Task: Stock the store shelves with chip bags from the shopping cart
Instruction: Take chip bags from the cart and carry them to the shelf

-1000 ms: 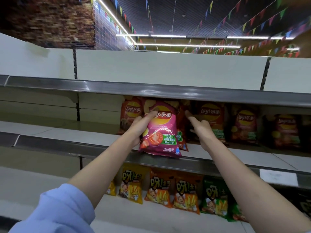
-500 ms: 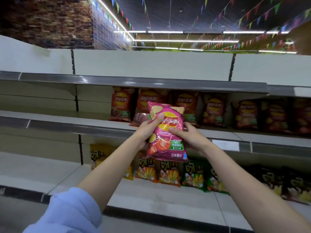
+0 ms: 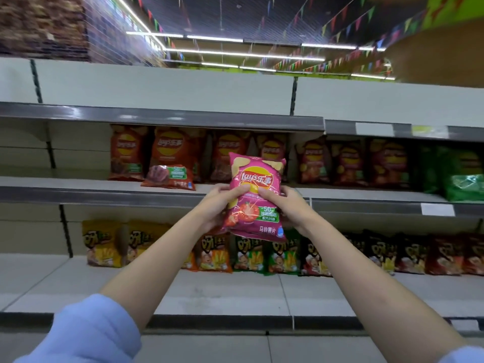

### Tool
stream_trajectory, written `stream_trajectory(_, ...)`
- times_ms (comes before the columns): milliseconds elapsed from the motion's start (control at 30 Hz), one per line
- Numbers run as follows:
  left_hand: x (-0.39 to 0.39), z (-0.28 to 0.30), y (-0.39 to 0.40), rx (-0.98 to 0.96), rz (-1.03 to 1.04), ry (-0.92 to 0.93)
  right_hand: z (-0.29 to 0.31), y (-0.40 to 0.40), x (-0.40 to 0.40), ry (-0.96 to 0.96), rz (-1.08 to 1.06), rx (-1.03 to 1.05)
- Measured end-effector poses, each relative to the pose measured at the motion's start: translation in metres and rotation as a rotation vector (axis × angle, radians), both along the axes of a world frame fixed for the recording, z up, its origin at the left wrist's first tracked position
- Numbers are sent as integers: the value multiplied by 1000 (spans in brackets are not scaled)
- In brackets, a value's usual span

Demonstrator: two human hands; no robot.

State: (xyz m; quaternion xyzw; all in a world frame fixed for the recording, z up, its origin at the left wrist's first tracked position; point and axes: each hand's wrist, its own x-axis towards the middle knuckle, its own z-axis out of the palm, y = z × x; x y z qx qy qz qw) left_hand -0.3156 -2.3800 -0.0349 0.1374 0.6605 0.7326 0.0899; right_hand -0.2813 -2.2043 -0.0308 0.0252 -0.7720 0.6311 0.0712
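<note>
My left hand (image 3: 214,205) and right hand (image 3: 290,208) both grip one pink chip bag (image 3: 255,203), thumbs curled over its front.

Both arms are reaching forward and converging at chest height, the left one showing a pale blue sleeve (image 3: 86,334) pushed up near the elbow. The left hand (image 3: 217,205) and right hand (image 3: 285,205) are gripping the pink chip bag (image 3: 255,200) from either side, thumbs pressing its front.

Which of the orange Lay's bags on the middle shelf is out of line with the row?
The second orange bag from the left: it sits forward near the shelf edge, while the others stand further back.
</note>
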Motion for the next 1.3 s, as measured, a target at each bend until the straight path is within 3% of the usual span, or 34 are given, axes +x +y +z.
stream_trajectory(400, -118, 24, 90, 67, 186, 4, 22, 79, -102, 39, -15, 100)
stream_trajectory(533, -167, 33, 113, 82, 210, -49, 38, 102, -149, -37, -16, 155)
stream_trajectory(700, -212, 39, 129, -25, 295, 124, 39, 112, -192, -67, -12, 199)
stream_trajectory(933, -209, 35, 139, -246, 414, 177, 32, 115, -214, 31, 32, 272)
stream_trajectory(1100, -185, 37, 146, -183, 484, 203, 37, 126, -200, 11, 31, 136)
stream_trajectory(1200, -158, 40, 151, -122, 603, 121, 39, 130, -187, 19, -13, 194)
stream_trajectory(1300, -132, 33, 159, -91, 710, 185, 31, 128, -168, 132, 10, 210)
